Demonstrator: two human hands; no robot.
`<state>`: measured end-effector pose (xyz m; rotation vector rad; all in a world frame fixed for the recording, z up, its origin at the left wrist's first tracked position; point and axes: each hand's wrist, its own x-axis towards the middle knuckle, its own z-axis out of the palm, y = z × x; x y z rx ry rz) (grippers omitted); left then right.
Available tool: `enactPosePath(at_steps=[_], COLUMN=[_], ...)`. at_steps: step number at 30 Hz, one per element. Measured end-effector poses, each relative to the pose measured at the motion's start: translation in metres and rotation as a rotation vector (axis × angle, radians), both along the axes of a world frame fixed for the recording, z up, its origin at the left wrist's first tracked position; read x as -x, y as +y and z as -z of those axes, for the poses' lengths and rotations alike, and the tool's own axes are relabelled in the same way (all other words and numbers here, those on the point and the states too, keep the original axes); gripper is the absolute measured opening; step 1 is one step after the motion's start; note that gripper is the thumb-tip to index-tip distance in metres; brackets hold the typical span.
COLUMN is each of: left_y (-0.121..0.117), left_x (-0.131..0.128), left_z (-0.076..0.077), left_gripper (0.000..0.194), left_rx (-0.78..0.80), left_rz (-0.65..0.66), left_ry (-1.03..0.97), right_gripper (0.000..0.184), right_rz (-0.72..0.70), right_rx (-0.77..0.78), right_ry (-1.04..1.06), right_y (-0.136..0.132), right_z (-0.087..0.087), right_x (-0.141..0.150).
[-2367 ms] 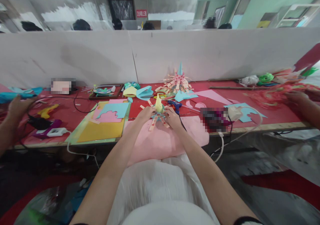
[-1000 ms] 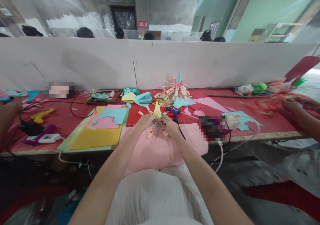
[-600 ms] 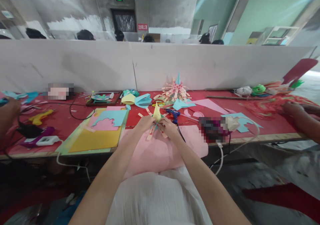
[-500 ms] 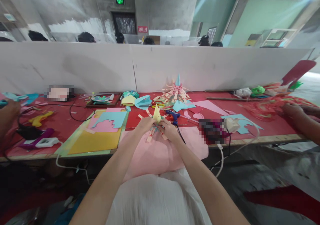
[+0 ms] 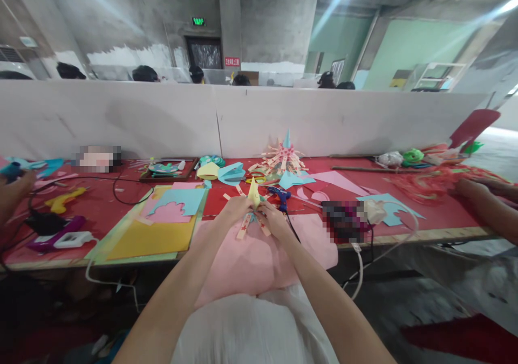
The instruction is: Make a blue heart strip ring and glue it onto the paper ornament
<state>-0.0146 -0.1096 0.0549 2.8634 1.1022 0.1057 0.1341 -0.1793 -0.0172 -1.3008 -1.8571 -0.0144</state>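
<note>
Both hands are closed on a small paper craft (image 5: 253,194) with a yellow cone on top and decorated strips fanning out around it. My left hand (image 5: 238,210) grips its left side and my right hand (image 5: 272,215) its right side, both at the base of the cone. Two strips with red marks stick out toward me below the fingers. Under it lies a pink sheet (image 5: 259,267) that hangs over the table edge. A blue glue gun (image 5: 280,196) rests just right of my right hand. Behind stands a similar craft (image 5: 285,156) with a light-blue cone.
Left of me are stacked coloured sheets (image 5: 149,240), a yellow glue gun (image 5: 67,199) and a purple power strip (image 5: 56,234). To the right, a cable runs past cut blue paper (image 5: 390,208). A co-worker's hands (image 5: 481,197) touch red netting. A white partition (image 5: 170,116) closes off the back.
The view has tilted slightly, so the scene sits lower. Both hands keep hold of the paper craft in nearly the same place. At far left, a person's hand has come further into view.
</note>
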Motion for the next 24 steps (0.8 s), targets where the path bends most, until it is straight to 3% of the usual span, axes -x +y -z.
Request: enactPosePath(at_steps=[24], left_y=[-0.007], left_x=[-0.006], left_z=[-0.005], left_gripper=[0.018], left_rx=[-0.078], left_rz=[-0.002], left_ry=[0.090], right_gripper=[0.019], right_rz=[-0.005], right_rx=[-0.051], right_ry=[0.085], right_y=[0.005], right_z=[0.009], right_x=[-0.002])
